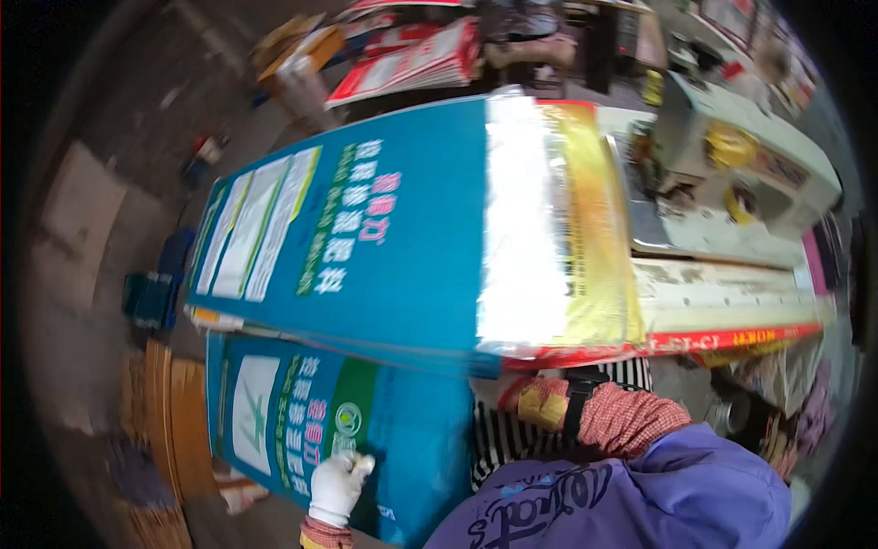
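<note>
My left hand (337,487), in a white glove, is over the lower blue printed sack (416,439) near its front edge. Its fingers are curled together, and whatever they might pinch is hidden. My right arm (622,416), in a red checked sleeve with a black wrist strap, reaches left to the near edge of the stack. There my right hand (514,392) is mostly covered by the sack edge, its fingers out of sight. Above lies a flat stack of blue sacks (421,247), with a white and shiny yellow sack (599,247) to its right.
A pale sewing machine (750,174) stands at the right on a worn table (722,293) with a red printed strip along its front. Red and white sacks (412,64) are piled at the back. A wooden piece (187,412) and a dark green box (149,299) are at the left.
</note>
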The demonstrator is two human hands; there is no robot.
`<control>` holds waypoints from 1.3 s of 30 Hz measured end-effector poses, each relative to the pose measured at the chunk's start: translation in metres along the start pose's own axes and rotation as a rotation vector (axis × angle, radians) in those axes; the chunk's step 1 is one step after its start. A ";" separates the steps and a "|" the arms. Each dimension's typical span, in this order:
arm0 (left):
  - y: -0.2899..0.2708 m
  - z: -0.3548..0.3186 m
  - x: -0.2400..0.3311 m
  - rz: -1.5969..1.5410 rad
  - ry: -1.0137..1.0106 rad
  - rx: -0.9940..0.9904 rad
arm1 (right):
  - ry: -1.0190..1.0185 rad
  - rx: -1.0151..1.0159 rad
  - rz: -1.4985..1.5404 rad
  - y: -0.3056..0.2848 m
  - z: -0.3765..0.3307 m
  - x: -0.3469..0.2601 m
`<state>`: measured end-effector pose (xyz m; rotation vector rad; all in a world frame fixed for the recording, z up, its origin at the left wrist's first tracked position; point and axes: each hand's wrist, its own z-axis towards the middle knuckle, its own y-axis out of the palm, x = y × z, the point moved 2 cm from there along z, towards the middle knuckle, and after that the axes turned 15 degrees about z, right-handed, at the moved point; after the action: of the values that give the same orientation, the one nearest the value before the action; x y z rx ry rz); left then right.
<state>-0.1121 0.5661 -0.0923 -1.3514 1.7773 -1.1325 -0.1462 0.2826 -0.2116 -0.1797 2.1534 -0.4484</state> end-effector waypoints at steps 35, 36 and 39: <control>-0.103 0.186 0.271 -1.012 0.654 -0.035 | -0.428 0.173 0.053 -0.199 0.051 -0.124; -0.102 0.188 0.268 -1.109 0.625 -0.123 | -0.370 0.205 0.058 -0.200 0.051 -0.128; -0.115 0.194 0.252 -0.942 0.605 0.053 | -0.305 0.172 0.301 -0.196 0.071 -0.121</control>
<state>0.0334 0.2618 -0.0686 -2.0398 1.4211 -2.2539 -0.0258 0.1188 -0.0825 0.1621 1.7946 -0.4001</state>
